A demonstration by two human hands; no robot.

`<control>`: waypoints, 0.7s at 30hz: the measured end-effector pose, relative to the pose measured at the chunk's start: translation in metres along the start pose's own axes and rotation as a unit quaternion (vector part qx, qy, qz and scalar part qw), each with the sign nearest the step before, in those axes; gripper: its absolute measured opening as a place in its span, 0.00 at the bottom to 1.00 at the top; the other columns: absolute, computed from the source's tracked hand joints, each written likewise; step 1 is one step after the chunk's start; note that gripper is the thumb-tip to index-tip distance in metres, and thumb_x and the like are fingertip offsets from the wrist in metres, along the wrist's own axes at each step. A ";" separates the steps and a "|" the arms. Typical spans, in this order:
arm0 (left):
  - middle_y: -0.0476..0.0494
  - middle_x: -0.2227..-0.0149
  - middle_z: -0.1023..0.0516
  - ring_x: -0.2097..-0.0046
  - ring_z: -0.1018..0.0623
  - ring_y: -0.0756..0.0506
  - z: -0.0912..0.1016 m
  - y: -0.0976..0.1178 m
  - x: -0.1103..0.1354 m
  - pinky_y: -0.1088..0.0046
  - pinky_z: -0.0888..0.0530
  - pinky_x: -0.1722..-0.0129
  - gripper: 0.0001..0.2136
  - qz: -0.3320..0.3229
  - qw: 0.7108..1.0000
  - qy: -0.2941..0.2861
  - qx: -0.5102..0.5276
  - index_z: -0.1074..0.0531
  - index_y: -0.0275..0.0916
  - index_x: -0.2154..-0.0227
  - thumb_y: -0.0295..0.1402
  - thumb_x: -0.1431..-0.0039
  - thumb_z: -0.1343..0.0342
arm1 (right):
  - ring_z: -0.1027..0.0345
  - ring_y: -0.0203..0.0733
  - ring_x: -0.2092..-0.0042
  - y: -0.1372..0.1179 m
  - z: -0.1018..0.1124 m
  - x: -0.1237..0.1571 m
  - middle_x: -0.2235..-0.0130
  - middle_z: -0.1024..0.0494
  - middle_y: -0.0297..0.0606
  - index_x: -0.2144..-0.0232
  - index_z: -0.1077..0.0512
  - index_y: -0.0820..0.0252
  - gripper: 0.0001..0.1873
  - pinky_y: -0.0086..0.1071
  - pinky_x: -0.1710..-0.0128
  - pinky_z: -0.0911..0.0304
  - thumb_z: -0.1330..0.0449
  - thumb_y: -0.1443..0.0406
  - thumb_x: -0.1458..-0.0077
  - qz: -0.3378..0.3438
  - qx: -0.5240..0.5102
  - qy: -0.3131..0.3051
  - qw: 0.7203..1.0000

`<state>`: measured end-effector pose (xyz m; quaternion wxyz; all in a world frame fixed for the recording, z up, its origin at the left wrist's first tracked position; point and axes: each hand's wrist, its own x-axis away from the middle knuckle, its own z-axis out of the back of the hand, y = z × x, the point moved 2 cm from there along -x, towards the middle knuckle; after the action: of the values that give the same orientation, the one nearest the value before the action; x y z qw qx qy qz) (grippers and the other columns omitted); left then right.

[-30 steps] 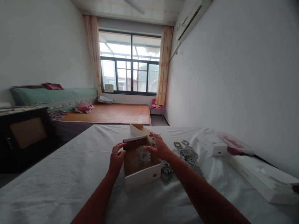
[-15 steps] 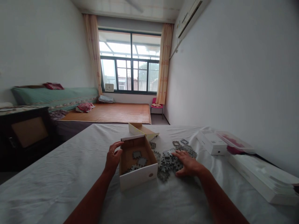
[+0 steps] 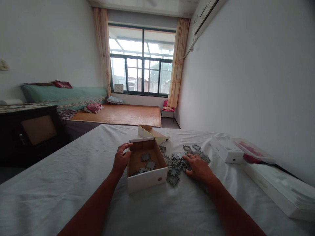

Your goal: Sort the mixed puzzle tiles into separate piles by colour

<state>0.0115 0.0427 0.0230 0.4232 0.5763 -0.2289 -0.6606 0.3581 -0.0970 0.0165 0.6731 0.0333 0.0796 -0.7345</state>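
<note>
A white cardboard box (image 3: pixel 147 182), brown inside, stands open-topped on the white cloth. My left hand (image 3: pixel 121 159) grips its left wall, with the fingers on the outside and the thumb at the rim. Several flat grey interlocking pieces (image 3: pixel 145 157) with toothed edges lie on the box floor. To the right of the box, more such pieces form a loose heap (image 3: pixel 174 168) on the cloth. My right hand (image 3: pixel 198 166) is over the heap's right side, its fingers bent and thumb drawn in on some pieces, which it partly hides.
Behind the box lies its lid-like cardboard part (image 3: pixel 154 132). Along the right side are a small white box (image 3: pixel 227 150), a clear plastic container (image 3: pixel 253 150) and a long white box (image 3: pixel 278 190). A bed (image 3: pixel 123 113) and a dark cabinet (image 3: pixel 36 131) stand beyond the table.
My right thumb has moved in toward the fingers over the heap. My left hand stays at the box wall. The whole view has shifted slightly.
</note>
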 end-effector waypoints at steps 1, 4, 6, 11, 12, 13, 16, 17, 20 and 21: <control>0.40 0.53 0.29 0.48 0.30 0.40 0.000 0.000 0.000 0.64 0.27 0.53 0.17 0.001 1.000 0.000 0.003 0.27 0.38 0.62 0.32 0.55 0.52 | 0.45 0.52 0.44 -0.001 0.001 0.000 0.42 0.36 0.41 0.44 0.38 0.50 0.32 0.42 0.49 0.45 0.43 0.61 0.55 0.003 0.001 0.011 1.000; 0.40 0.53 0.30 0.48 0.30 0.41 -0.002 -0.002 0.000 0.65 0.27 0.54 0.16 0.000 1.000 0.002 0.008 0.27 0.38 0.62 0.31 0.55 0.52 | 0.42 0.50 0.46 -0.003 0.001 -0.001 0.45 0.33 0.40 0.45 0.37 0.50 0.30 0.40 0.51 0.43 0.44 0.61 0.53 0.005 -0.002 0.026 1.000; 0.41 0.53 0.30 0.48 0.30 0.41 -0.003 -0.003 0.000 0.66 0.26 0.55 0.16 -0.002 1.000 0.004 0.011 0.27 0.38 0.62 0.30 0.55 0.52 | 0.43 0.52 0.46 -0.003 -0.002 -0.002 0.45 0.33 0.39 0.45 0.37 0.48 0.31 0.41 0.53 0.41 0.43 0.59 0.54 -0.011 0.001 0.015 1.000; 0.41 0.53 0.30 0.48 0.30 0.42 -0.004 -0.002 0.002 0.68 0.25 0.59 0.16 0.008 1.000 0.007 0.025 0.26 0.38 0.62 0.28 0.55 0.52 | 0.44 0.55 0.45 0.005 -0.012 -0.003 0.45 0.33 0.38 0.44 0.39 0.47 0.32 0.44 0.56 0.39 0.44 0.59 0.54 -0.026 -0.002 0.009 1.000; 0.41 0.53 0.30 0.48 0.30 0.42 -0.004 -0.002 0.002 0.68 0.24 0.59 0.16 0.010 1.000 0.007 0.026 0.26 0.38 0.62 0.27 0.55 0.52 | 0.42 0.53 0.46 0.007 -0.014 -0.004 0.46 0.31 0.38 0.44 0.38 0.47 0.31 0.43 0.55 0.39 0.44 0.60 0.54 -0.015 -0.003 0.018 1.000; 0.41 0.53 0.30 0.49 0.30 0.42 -0.004 -0.001 0.003 0.68 0.24 0.60 0.16 0.011 1.000 0.008 0.027 0.26 0.38 0.62 0.27 0.55 0.52 | 0.41 0.52 0.47 0.009 -0.016 -0.005 0.47 0.30 0.39 0.45 0.37 0.49 0.31 0.42 0.54 0.40 0.44 0.60 0.54 -0.003 -0.002 0.028 1.000; 0.41 0.54 0.30 0.50 0.29 0.43 -0.004 0.000 0.005 0.70 0.24 0.61 0.16 0.011 0.999 0.012 0.032 0.26 0.38 0.62 0.25 0.55 0.52 | 0.38 0.50 0.49 0.013 -0.020 -0.008 0.50 0.28 0.39 0.46 0.36 0.50 0.29 0.39 0.53 0.40 0.44 0.61 0.53 0.019 0.005 0.053 0.998; 0.41 0.54 0.30 0.50 0.29 0.43 -0.004 0.000 0.005 0.70 0.24 0.62 0.16 0.011 0.999 0.013 0.035 0.26 0.38 0.63 0.24 0.55 0.52 | 0.37 0.49 0.50 0.013 -0.021 -0.009 0.50 0.28 0.40 0.47 0.35 0.51 0.28 0.39 0.53 0.40 0.45 0.61 0.53 0.020 0.010 0.059 0.998; 0.41 0.54 0.30 0.50 0.29 0.43 -0.004 0.001 0.005 0.72 0.24 0.63 0.16 0.011 0.999 0.015 0.041 0.26 0.38 0.63 0.23 0.55 0.52 | 0.34 0.48 0.52 0.014 -0.023 -0.011 0.51 0.28 0.40 0.47 0.35 0.51 0.27 0.37 0.56 0.39 0.46 0.61 0.52 0.012 0.026 0.075 0.997; 0.41 0.55 0.29 0.50 0.29 0.44 -0.004 0.001 0.006 0.72 0.24 0.64 0.16 0.012 0.999 0.016 0.041 0.26 0.38 0.63 0.22 0.55 0.52 | 0.33 0.48 0.53 0.014 -0.023 -0.011 0.51 0.28 0.40 0.47 0.36 0.52 0.27 0.37 0.57 0.38 0.46 0.61 0.52 0.005 0.032 0.079 0.996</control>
<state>0.0155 0.0381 0.0202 0.4105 0.6014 -0.2556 -0.6360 0.3715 -0.0832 -0.0056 0.6673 0.1134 0.1088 -0.7280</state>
